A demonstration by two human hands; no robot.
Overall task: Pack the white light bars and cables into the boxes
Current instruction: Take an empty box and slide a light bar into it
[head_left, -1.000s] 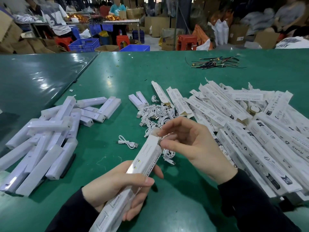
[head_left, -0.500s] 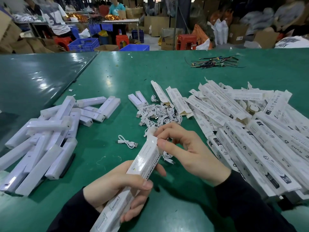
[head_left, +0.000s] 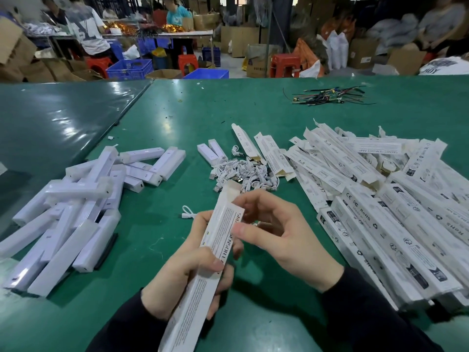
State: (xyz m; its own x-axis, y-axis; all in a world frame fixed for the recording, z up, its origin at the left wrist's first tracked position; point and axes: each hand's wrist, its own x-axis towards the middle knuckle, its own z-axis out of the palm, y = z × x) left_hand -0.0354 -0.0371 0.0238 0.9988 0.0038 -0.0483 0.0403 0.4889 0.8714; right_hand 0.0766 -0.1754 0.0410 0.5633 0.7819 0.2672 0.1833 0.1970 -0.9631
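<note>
Fingers of my left hand wrap round the long white box, gripping it at mid-length so its open top tilts up and away from me. My right hand sits against that top end, thumb laid on the printed face, the other fingers curled behind the mouth; whether they pinch a cable I cannot tell, since the box hides the tips. I judge this as the closing step: the flap at the top stands open, and the next move calls for folding it down and tucking it in without crushing the card.

Just beyond my hands a single coiled cable lies on the green table. Left of it sprawls the heap of white light bars. Farther out sits the cable pile, and to the right the spread of boxes. Near the far edge lies a tangle of dark wires.
</note>
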